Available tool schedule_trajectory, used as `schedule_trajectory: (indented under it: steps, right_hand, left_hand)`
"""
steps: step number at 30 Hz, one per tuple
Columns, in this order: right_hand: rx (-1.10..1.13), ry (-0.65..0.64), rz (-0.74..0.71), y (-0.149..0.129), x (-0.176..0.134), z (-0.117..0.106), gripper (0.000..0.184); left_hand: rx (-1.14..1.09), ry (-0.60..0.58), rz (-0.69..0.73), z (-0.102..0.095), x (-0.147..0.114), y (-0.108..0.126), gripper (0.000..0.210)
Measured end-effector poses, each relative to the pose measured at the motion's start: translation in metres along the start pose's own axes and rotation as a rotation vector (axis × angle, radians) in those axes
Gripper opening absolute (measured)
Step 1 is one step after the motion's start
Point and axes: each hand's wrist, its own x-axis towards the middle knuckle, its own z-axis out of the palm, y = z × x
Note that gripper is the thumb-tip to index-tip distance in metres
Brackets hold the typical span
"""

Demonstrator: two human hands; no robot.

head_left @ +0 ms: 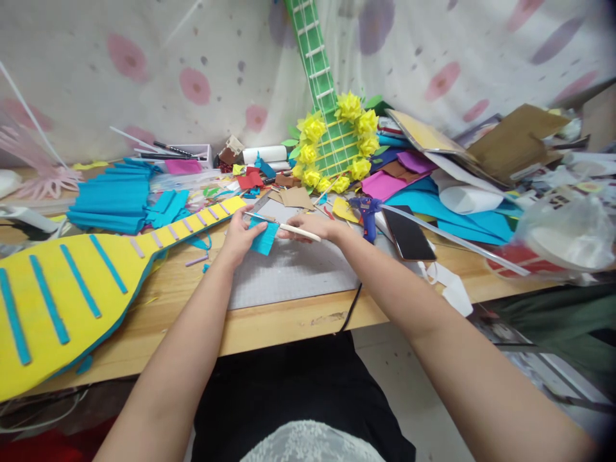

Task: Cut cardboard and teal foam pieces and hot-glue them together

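My left hand (239, 239) is closed on a small piece of blue crepe paper (264, 240), holding it over the grey cutting mat (293, 280). In my right hand (310, 226) is a pair of scissors with white handles (302, 232). Their blades point left and lie across the upper part of the blue paper; whether they are cutting into it I cannot tell. To the left lies a yellow paper lute shape (52, 289) with blue and lilac strips. Beyond my hands, a green paper guitar (332, 144) trimmed with yellow paper flowers leans on the curtain.
Folded blue crepe paper (113, 196) is stacked at the back left. A blue glue gun (368, 217) and a black phone (409, 233) lie right of my hands. Coloured paper sheets (404, 176) and a plastic bag (568, 224) crowd the right side. A clear stick (457, 240) slants there.
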Motion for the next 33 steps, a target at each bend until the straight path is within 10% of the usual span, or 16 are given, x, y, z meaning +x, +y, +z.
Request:
schedule_trajectory:
  steps: [18,33]
  right_hand:
    - [0.116,0.039,-0.025,0.009,0.003,0.003,0.049]
    - [0.895,0.327,-0.009,-0.008,0.008,0.026,0.030]
  left_hand:
    - [-0.011,-0.051,0.027,0.001,-0.001,0.000,0.065]
    - [0.312,-0.091,0.436,0.005,-0.014,0.014,0.054]
